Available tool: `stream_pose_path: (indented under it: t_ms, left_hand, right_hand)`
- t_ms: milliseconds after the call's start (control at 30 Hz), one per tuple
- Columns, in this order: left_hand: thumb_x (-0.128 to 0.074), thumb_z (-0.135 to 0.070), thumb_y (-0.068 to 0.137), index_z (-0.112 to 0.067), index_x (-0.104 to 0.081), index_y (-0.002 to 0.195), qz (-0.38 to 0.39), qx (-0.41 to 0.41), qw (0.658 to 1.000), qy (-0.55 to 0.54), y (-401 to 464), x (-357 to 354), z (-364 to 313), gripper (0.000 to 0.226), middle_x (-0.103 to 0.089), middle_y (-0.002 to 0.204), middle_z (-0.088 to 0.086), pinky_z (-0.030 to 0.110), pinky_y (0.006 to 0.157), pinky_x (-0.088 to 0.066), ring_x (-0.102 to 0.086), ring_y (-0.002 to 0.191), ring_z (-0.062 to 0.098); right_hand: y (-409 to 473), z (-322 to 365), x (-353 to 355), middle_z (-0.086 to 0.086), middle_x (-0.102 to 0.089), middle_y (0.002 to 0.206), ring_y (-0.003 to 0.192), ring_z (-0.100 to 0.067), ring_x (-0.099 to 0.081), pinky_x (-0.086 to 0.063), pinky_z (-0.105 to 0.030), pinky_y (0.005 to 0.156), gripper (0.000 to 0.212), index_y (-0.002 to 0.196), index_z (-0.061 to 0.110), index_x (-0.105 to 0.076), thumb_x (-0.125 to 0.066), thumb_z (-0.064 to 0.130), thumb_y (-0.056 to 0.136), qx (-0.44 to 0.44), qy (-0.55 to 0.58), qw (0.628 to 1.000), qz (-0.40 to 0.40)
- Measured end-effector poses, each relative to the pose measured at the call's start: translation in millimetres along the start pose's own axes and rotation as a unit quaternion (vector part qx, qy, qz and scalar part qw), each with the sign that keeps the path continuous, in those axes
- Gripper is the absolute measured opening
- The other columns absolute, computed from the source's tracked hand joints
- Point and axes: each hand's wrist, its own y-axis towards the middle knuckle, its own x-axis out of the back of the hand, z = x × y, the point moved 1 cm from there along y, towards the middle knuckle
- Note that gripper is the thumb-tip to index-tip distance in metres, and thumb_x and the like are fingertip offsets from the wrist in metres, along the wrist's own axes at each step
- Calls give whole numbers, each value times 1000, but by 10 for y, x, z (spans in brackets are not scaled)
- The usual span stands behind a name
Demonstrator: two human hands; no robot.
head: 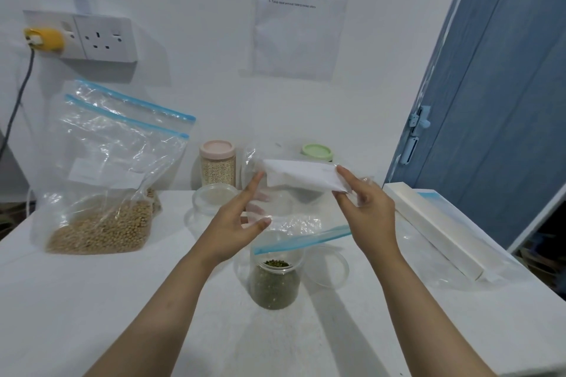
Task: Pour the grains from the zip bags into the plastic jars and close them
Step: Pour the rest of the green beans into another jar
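Clear plastic zip bag, upended, is gripped by the left hand and right hand just above the open jar of green grains.

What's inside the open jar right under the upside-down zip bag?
The open jar holds dark green grains, filled close to its neck. The zip bag, gripped by the left hand and right hand, hangs mouth-down above it, and its blue zip strip covers the far rim.

Upturned empty zip bag above open green-grain jar.
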Motion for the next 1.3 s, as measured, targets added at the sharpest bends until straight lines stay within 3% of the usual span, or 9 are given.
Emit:
stream_pose_path:
  t_ms: [167,300,433,567,767,933,1100,1200,1300]
  left_hand:
    - [-67,-16,92,-72,-1,140,63,15,995,79,-37,-33,56,98,-63,117,-10,23,102,-46,-59,109,6]
    - [-68,-2,89,-58,-12,146,32,-13,995,99,11,-79,79,97,-68,88,-15,17,97,-48,-65,92,3]
    - [-71,0,86,-58,-18,144,29,-12,996,78,31,-98,110,97,-66,81,-10,12,91,-46,-64,84,7]
    - [-75,-2,83,-57,-25,142,34,-9,997,65,30,-119,135,95,-62,77,-8,19,91,-50,-64,80,8]
    - [-66,-2,90,-61,-19,144,51,-19,993,101,0,-92,136,93,-68,93,-20,27,98,-51,-66,92,8]
    - [-71,-22,90,-60,-17,146,37,-15,995,86,-31,-106,45,86,-58,119,-25,28,100,-47,-63,97,3]
    - [-71,-23,90,-56,-21,149,23,-13,998,59,-5,-112,69,83,-58,122,-21,33,102,-48,-62,101,6]
    - [-69,-18,91,-58,-22,147,23,-11,997,68,-6,-103,122,83,-59,117,-20,33,103,-48,-62,98,8]
    - [-67,-22,93,-61,-21,144,17,5,997,76,-34,-121,177,80,-59,116,-23,22,100,-45,-58,105,2]
  right_hand:
    - [-9,-3,59,8,-62,94,89,4,-56,-40,-4,79,41,127,33,-65,-69,13,91,-29,38,998,-31]
    - [-20,3,81,5,-57,90,85,3,-55,-40,-5,78,42,128,31,-64,-67,10,92,-20,24,999,-34]
    - [-45,8,86,6,-53,87,82,3,-53,-38,-5,77,44,128,29,-65,-67,6,91,-13,19,999,-39]
    - [-75,7,73,-1,-53,88,81,-1,-52,-38,-6,76,46,128,29,-65,-67,4,90,-5,21,999,-34]
    - [-95,15,82,-2,-53,90,83,1,-53,-39,-5,77,44,130,29,-64,-67,6,91,-2,24,999,-29]
    - [-100,22,60,-3,-56,92,84,7,-54,-38,-2,79,46,131,25,-64,-69,6,90,3,7,999,-32]
    - [-117,-16,42,-8,-59,98,88,-3,-56,-37,0,80,48,133,25,-62,-68,5,90,7,-10,997,-77]
    - [-104,-30,20,-10,-56,99,82,3,-56,-35,0,78,48,132,25,-63,-69,4,89,25,-34,997,-64]
    - [-105,-21,10,-6,-53,106,86,-4,-60,-37,-2,83,48,135,28,-61,-68,9,91,4,-29,998,-49]
